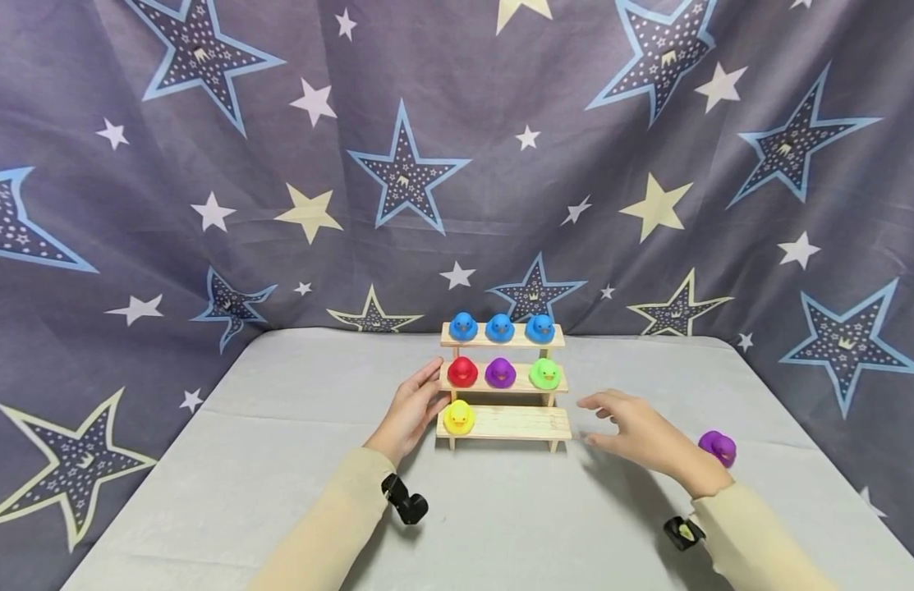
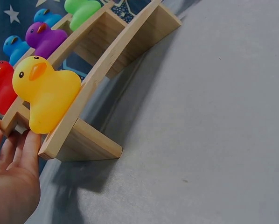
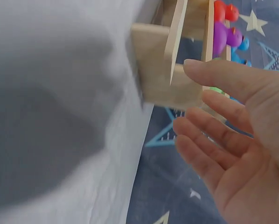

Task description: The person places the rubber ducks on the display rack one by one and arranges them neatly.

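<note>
Pale wooden three-step shelf (image 1: pixel 526 423) stands mid-tabletop (image 1: pixel 279 460), its long axis running left to right across the person's front, steps rising away from them. Its bottom step carries only a yellow rubber duck (image 1: pixel 459 417) at the left end; the rest of that board is bare. The left hand (image 1: pixel 411 413) lies against the shelf's left end, fingers straight and relaxed, and the left wrist view shows its fingertips (image 2: pixel 30 140) touching the underside of the yellow duck beside the end panel. The right hand (image 1: pixel 637 431) hovers spread and holding nothing just off the shelf's right end, palm turned towards it, near but apart.

A loose purple rubber duck (image 1: pixel 718 447) sits on the tabletop to the right of the right hand, partly hidden behind that wrist; it lies well apart from the left hand, so the right hand is much the nearer. The bare stretch of the bottom step lies between the two hands.
</note>
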